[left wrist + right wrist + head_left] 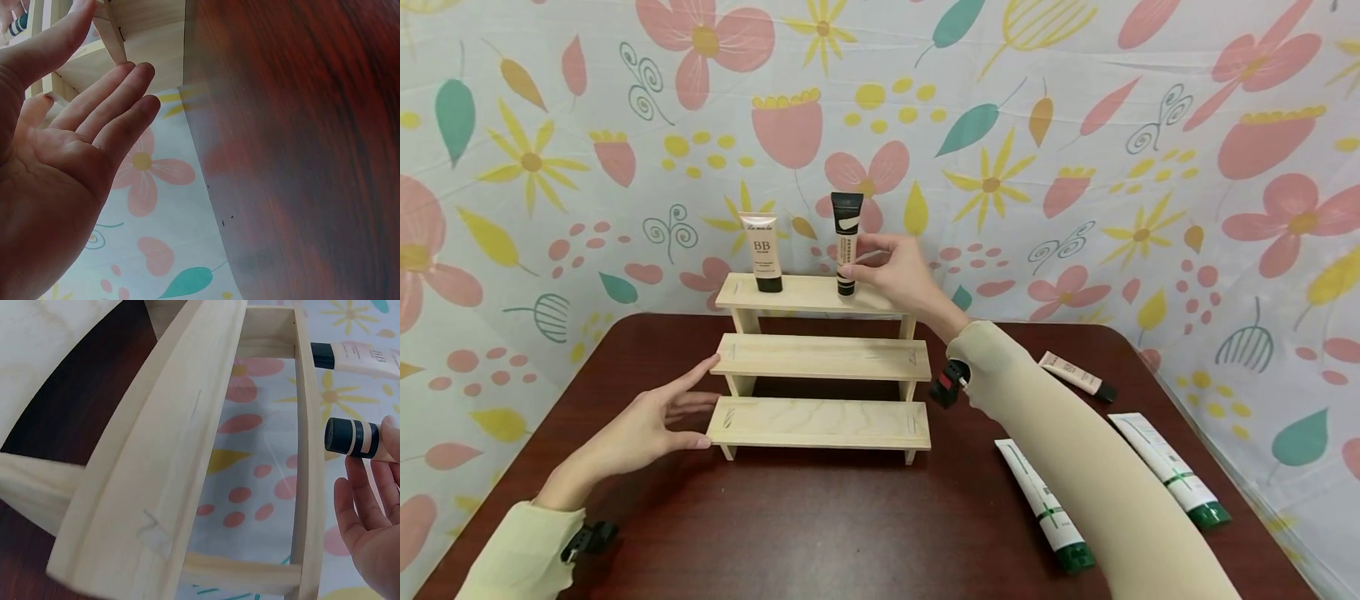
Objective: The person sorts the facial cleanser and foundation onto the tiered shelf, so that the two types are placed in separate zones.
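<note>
My right hand [895,271] pinches a small tube with black ends and a beige middle [847,218], upright with its cap down over the top step of a three-step wooden display rack [820,423]. In the right wrist view, a narrow gap seems to separate the tube's black cap [339,435] from the step. To its left, a pale pink BB cream tube [763,250] stands on its black cap on that step. My left hand [640,429] is at the rack's left side, fingers extended, its index fingertip and thumb touching the ends of the middle and bottom steps.
On the dark wooden table [820,525], right of the rack, lie a beige tube with a black cap [1071,372] and two white tubes with green caps, one nearer [1041,500] and one farther right [1165,462]. A flower-print cloth [1060,83] hangs behind the table.
</note>
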### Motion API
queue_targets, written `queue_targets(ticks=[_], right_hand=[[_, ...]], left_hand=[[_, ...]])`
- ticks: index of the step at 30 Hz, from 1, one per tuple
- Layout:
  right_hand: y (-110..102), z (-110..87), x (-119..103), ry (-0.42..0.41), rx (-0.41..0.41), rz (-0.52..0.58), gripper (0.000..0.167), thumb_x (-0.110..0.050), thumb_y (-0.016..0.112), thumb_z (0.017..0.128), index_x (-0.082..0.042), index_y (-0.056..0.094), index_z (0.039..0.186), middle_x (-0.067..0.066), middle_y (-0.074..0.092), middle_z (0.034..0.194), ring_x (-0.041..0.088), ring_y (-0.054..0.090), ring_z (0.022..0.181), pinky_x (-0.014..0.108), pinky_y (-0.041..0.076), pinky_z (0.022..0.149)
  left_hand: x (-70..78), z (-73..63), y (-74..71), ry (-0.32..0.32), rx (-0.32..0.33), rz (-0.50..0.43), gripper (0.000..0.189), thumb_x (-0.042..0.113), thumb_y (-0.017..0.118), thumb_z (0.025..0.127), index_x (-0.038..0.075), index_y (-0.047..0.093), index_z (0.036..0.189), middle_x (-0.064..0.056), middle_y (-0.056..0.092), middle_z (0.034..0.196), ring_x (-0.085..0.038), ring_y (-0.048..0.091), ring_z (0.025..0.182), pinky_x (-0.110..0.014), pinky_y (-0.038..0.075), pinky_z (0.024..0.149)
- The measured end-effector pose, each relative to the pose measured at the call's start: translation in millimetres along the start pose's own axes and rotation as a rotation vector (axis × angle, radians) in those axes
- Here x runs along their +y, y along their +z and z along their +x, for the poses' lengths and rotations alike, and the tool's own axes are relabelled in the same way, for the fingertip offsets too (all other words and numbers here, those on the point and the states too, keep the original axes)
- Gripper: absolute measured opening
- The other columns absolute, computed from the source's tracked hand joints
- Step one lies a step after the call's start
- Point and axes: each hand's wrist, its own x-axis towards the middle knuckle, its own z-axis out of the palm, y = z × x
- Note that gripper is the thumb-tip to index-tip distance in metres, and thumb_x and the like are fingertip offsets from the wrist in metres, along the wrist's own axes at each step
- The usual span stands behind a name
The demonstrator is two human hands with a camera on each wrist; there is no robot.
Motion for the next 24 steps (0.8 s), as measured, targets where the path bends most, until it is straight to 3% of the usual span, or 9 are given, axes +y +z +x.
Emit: queue_targets(ticks=[13, 24], right_hand=[[20, 7.5, -3, 0.012, -0.01, -0.013, 0.038, -0.013, 0.087, 0.09, -0.006, 0.076, 0.126, 0.008, 0.079, 0.107, 0.02, 0.076, 0.095, 0.033, 0.058, 0.082], [33, 10.4, -3, 0.025, 0.017, -0.112, 0.041, -0.014, 0.087, 0.09, -0.007, 0.075, 0.129, 0.005, 0.078, 0.108, 0.018, 0.075, 0.095, 0.035, 0.059, 0.082]], left_hand=[[-0.6, 0.5, -0.6, 0.005, 0.005, 0.003, 0.111, 0.009, 0.091, 0.083, 0.024, 0.024, 0.17, -0.019, 0.069, 0.133, -0.034, 0.069, 0.121, -0.057, 0.053, 0.099], [-0.1, -0.2, -0.6, -0.003, 0.005, 0.003, 0.111, 0.01, 0.091, 0.083, 0.024, 0.024, 0.17, -0.017, 0.07, 0.132, -0.036, 0.068, 0.121, -0.052, 0.054, 0.099]])
